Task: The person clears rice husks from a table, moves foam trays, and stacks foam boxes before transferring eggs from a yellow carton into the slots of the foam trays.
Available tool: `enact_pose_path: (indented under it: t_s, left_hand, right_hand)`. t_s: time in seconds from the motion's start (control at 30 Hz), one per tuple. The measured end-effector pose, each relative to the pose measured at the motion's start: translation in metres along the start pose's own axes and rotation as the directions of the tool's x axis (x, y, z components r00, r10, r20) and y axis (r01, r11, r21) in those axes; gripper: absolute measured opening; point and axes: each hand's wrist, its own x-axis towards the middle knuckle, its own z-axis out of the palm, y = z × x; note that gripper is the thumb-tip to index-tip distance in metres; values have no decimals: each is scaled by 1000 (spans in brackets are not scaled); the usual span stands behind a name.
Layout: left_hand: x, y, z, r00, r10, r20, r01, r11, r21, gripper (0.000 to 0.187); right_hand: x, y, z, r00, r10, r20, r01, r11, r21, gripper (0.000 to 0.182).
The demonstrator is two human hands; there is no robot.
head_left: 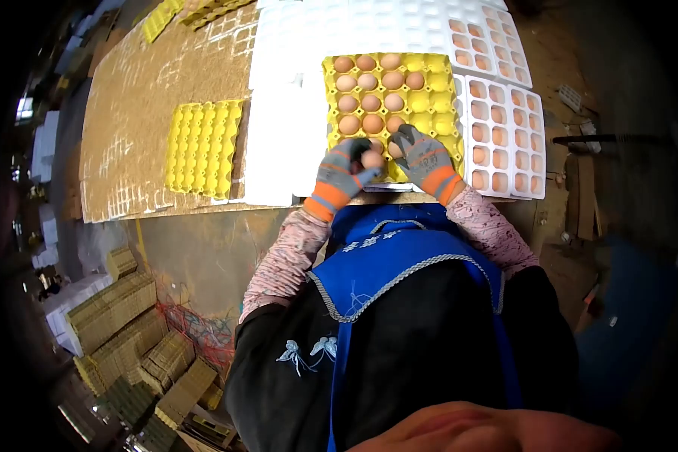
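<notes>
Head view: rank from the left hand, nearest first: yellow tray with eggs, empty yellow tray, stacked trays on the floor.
1. Yellow tray with eggs: directly under the left hand, which holds an egg.
2. Empty yellow tray: on the table, further left.
3. Stacked trays: on the floor, lower left, farthest.

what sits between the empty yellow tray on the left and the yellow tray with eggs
In the head view, a bare white foam sheet lies between the empty yellow tray and the egg tray.

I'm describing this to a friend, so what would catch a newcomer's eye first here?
The bright yellow tray at top centre, partly filled with brown eggs. At its near edge, the left hand in a grey-and-orange glove holds an egg, and the right hand rests beside it. An empty yellow tray lies to the left.
</notes>
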Motion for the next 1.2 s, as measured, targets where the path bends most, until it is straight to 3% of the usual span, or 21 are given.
enact_pose_path:
  t_s: [0.03, 0.1, 0.17, 0.2, 0.23, 0.27, 0.3, 0.37, 0.43, 0.5, 0.63, 0.7, 0.77, 0.8, 0.83, 0.9, 0.93, 0.97, 1.03, 1.1, 1.2]
  left_hand:
    - [1, -9, -2, 981, -151, -121, 69, 859, -507, 36]
    - [25, -19, -19, 980, -151, -130, 19, 720, -694, 38]
    - [48, -4, -32, 990, 88, -109, -95, 993, -64, 35]
    - [56, -1, -27, 984, 176, 8, -167, 917, 361, 43]
    - [62, 2, -22, 983, 181, 12, -174, 917, 359, 43]
    - [65, 14, -22, 970, 153, 187, -236, 770, 593, 43]
    - [67, 21, -19, 936, 76, 343, -324, 561, 761, 43]
    - [74, 24, -16, 929, 28, 370, -324, 547, 772, 42]
    - [80, 28, -13, 943, -59, 327, -220, 626, 748, 45]
    - [86, 19, -11, 952, -43, 303, -206, 643, 737, 45]
    - [98, 7, -18, 960, 38, 277, -213, 740, 638, 44]
    - [97, 29, -32, 952, -97, 291, -99, 802, 589, 43]
    - [96, 23, -44, 997, 3, 77, -1, 1000, -27, 46]
    - [103, 33, -50, 995, -47, 85, 67, 967, -247, 46]
    - [115, 41, -56, 989, -96, 109, 135, 882, -452, 47]
    - [153, 42, -54, 987, -126, 94, 157, 732, -663, 43]
    - [180, 49, -52, 993, -107, 56, 120, 797, -591, 43]
    - [214, 56, -50, 996, -84, 19, 82, 854, -513, 43]
    - [292, 73, -36, 997, -70, 25, 75, 927, -368, 43]
    - [373, 100, -17, 1000, -6, 15, 9, 973, -229, 41]
    - [480, 110, 7, 969, 243, -38, -223, 932, 286, 42]
  right_hand:
    - [-1, 0, 3, 1000, 7, 1, -7, 1000, -3, 45]
    - [4, 3, -5, 983, 99, 154, -128, 975, 184, 42]
    - [10, 17, -4, 982, 148, 114, -174, 948, 267, 40]
    - [13, 30, 5, 968, 248, 38, -199, 665, 720, 39]
    - [18, 43, 14, 930, 368, 21, -103, 204, 973, 38]
    - [27, 52, -1, 897, 376, 233, -227, -60, 972, 34]
    - [38, 63, -13, 939, 343, 21, -173, 418, 892, 36]
    - [62, 63, -20, 985, 171, -18, -121, 765, 632, 44]
    - [72, 57, -27, 997, 69, 40, -80, 882, 464, 47]
    - [78, 56, -29, 951, -35, 307, -7, 991, 133, 45]
    - [85, 80, -26, 949, -54, 310, -42, 954, 296, 42]
    - [77, 98, -33, 997, -59, 56, 16, 821, 570, 45]
    - [73, 119, -21, 996, 91, -6, -22, 304, 952, 41]
    - [67, 133, -33, 981, 116, 156, -136, -165, 977, 41]
    - [66, 150, -39, 977, 184, 103, -47, -288, 956, 37]
    - [66, 214, -34, 953, 201, 229, -132, -405, 905, 39]
    - [64, 250, -47, 930, 273, 246, -161, -299, 941, 44]
    - [79, 296, -18, 974, 225, -28, 97, -303, 948, 43]
    - [101, 358, -37, 914, 397, 88, -114, 41, 993, 38]
    - [135, 400, -39, 892, 450, 43, -127, 157, 979, 38]
    - [187, 459, -22, 880, 474, -17, -144, 301, 943, 40]
